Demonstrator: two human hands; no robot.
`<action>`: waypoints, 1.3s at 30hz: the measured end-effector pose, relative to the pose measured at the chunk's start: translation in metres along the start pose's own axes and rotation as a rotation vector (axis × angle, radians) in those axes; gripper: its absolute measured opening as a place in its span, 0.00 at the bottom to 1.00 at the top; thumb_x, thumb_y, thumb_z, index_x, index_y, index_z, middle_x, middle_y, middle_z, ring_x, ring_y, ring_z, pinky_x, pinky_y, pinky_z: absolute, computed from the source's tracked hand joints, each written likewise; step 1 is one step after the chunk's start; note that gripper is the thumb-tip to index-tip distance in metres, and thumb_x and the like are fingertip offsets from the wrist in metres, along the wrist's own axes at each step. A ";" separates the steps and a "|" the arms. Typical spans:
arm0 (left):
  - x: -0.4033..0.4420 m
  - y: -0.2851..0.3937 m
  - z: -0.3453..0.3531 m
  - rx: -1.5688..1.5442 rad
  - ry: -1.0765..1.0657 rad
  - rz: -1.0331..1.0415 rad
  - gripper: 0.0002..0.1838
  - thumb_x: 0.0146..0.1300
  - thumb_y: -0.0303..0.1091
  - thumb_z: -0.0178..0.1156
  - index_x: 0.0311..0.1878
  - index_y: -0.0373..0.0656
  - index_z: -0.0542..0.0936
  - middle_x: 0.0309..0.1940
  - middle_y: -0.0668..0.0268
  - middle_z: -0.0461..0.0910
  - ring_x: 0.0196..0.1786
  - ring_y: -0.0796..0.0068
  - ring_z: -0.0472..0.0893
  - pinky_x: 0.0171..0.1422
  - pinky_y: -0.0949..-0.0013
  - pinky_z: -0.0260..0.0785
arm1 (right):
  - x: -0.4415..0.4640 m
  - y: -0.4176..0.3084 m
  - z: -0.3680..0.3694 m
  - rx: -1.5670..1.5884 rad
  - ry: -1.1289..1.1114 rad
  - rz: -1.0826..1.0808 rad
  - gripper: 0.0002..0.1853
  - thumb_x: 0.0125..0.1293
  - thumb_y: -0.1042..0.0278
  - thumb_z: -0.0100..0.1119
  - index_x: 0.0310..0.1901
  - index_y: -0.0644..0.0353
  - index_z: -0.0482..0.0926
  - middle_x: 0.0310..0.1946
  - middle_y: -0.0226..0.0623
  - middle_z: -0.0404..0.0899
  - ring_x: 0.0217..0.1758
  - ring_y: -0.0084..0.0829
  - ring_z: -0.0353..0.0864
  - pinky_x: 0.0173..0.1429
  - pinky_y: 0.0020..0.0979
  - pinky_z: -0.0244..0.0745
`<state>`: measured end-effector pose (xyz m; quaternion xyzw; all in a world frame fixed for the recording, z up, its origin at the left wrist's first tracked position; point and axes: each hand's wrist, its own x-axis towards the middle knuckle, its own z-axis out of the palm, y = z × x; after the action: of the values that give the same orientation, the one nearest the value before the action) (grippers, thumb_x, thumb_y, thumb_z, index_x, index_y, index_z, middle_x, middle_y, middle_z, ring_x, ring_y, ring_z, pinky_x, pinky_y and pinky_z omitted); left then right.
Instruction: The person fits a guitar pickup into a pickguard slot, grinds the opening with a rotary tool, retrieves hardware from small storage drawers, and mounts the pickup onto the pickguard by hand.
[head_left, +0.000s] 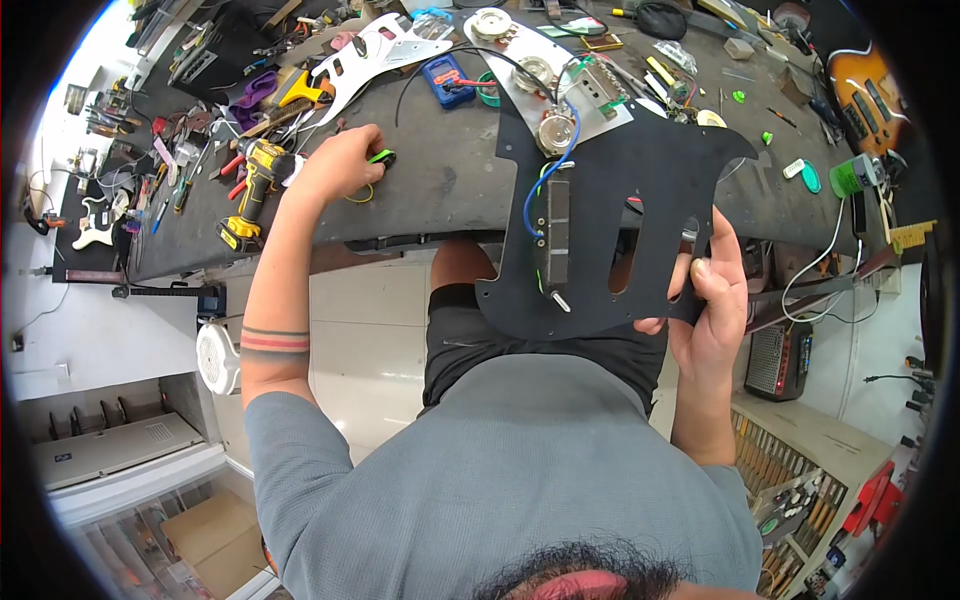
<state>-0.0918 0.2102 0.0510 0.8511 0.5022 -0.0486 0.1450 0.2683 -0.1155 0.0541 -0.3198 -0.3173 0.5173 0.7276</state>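
Note:
My right hand (pixel 712 300) grips the lower right edge of a black guitar pickguard (pixel 590 215), its back side turned up. A long dark pickup (pixel 553 235) sits in the left slot; two other slots are open. A blue wire (pixel 530 205) loops beside that pickup. Round metal pots (pixel 556 132) and a green circuit board (pixel 598 88) are at the pickguard's far end. On the bench, my left hand (pixel 343 163) has its fingers curled around a small black and green tool (pixel 384 158), mostly hidden by the hand. A yellow wire (pixel 358 196) lies just below it.
A yellow cordless drill (pixel 258 190) lies left of my left hand. Behind stand a blue multimeter (pixel 447 80) and a white pickguard (pixel 375 55). A sunburst guitar body (pixel 866 100) is at the far right, near a green-labelled container (pixel 852 177). The bench edge (pixel 400 238) runs before me.

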 end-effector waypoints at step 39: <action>-0.198 0.119 0.108 -2.069 -0.161 0.087 0.12 0.81 0.31 0.65 0.60 0.42 0.74 0.51 0.49 0.86 0.48 0.55 0.93 0.48 0.64 0.87 | 0.021 0.161 0.020 -0.050 -0.151 0.441 0.33 0.91 0.66 0.47 0.87 0.54 0.45 0.50 0.50 0.88 0.52 0.49 0.94 0.56 0.41 0.92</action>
<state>-0.0786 -0.0419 0.0169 0.3225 0.2560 0.3546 0.8395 0.1690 -0.0504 -0.0592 -0.3598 -0.3060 0.6781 0.5631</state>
